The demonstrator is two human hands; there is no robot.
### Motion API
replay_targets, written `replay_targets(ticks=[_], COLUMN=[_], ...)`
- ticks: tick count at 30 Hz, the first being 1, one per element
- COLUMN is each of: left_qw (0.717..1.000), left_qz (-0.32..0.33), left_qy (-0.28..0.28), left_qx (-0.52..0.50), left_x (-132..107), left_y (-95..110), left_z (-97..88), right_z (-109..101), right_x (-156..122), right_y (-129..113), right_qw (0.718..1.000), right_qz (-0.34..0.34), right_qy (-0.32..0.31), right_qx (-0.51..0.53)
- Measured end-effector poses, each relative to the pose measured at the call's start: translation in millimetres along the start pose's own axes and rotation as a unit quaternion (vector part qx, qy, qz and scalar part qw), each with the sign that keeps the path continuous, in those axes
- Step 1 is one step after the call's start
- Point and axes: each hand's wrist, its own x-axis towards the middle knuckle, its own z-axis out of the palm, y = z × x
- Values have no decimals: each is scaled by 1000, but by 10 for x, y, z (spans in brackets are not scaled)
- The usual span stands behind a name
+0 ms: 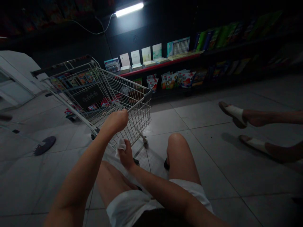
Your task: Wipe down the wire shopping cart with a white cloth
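Left forearm [78, 170] and right forearm [161, 192] reaching forward over white shorts [127, 208], 1 bare knee [176, 148] rising just beyond them. Left hand [115, 121] clenched on the top rail of a wire shopping cart [139, 94], fingers [123, 114] curled over the metal. Right hand [126, 155] lower, just beside the cart's near wire side, with fingers [123, 150] closed on a crumpled white tissue [121, 145]. Cart on grey floor tiles [208, 164] just ahead of the knee, near a dark shelf unit, 1 caster [145, 140] showing at its near corner. So far, 1 hand on the cart and 1 on the tissue; any goods in the basket impossible to make out through the mesh and dim light. Behind it, cards and booklets [136, 58] along a red-edged shelf [161, 64], printed packets [177, 80] below. At right, 2 feet in white slide sandals [233, 115] of another person, legs cut off by the frame. Dark toothed disc [44, 145] on the floor, unidentifiable; upper right shelves lost in shadow.
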Motion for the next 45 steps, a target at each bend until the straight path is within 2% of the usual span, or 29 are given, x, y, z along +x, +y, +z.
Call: replay_targets(ticks=[2,3,6,8,10,12,14,16,17,19,20,22,25,28,30,32,33,36,38,39,41,43,45], left_qw=[1000,1000,1000,1000,1000,1000,1000,1000,1000,1000,1000,1000,1000,1000,1000,1000,1000,1000,1000,1000,999,999,999], left_qz=[3,4,7,11,12,10,11,10,9,5,5,4,0,10,15,11,7,3,3,4,7,12,15], left_qy=[6,7,-1,-2,0,-1,-3,-4,-4,-3,-3,-3,-1,4,6,8,10,19,27,29,33,33,32], left_qx=[-1,-2,-2,1,5,9,11,12,12,12,12,12,13,16,14,9,6,-2,-3,0,9,17,23], left_x=[-10,-17,-37,-41,-35,-24,-17,-18,-22,-34,-41,-53,-66,-75,-81,-88,-92,-118,-145,-161,-191,-214,-228], left_y=[-22,-31,-55,-71,-86,-99,-108,-111,-111,-111,-110,-110,-111,-116,-122,-131,-136,-154,-167,-173,-186,-198,-209], left_z=[21,30,43,42,39,36,34,33,33,31,29,25,17,7,6,9,13,24,28,30,31,30,26], right_z=[-61,-117,-347,-503,-611,-658,-662,-658,-660,-671,-673,-644,-499,-319,-268,-302,-345,-513,-602,-632,-668,-698,-747], right_x=[16,16,-20,-49,-58,-45,-35,-58,-84,-154,-188,-220,-123,136,353,584,703,1060,1250,1311,1344,1250,1064], right_y=[-116,-114,106,327,502,593,623,640,655,703,732,779,761,570,330,16,-153,-590,-722,-724,-604,-369,-91], right_qw=[995,986,930,896,883,886,902,929,948,979,984,979,966,954,950,955,963,991,979,968,948,940,939], right_qz=[-77,-121,-207,-206,-178,-153,-135,-99,-59,54,110,192,245,265,262,223,180,-51,-189,-234,-277,-274,-238], right_qy=[-30,-66,-201,-254,-277,-290,-293,-280,-260,-184,-136,-53,2,24,31,44,54,83,69,51,9,-27,-60], right_qx=[-55,-95,-228,-301,-334,-327,-288,-222,-174,-67,-22,32,77,137,167,190,190,88,-30,-81,-155,-203,-239])
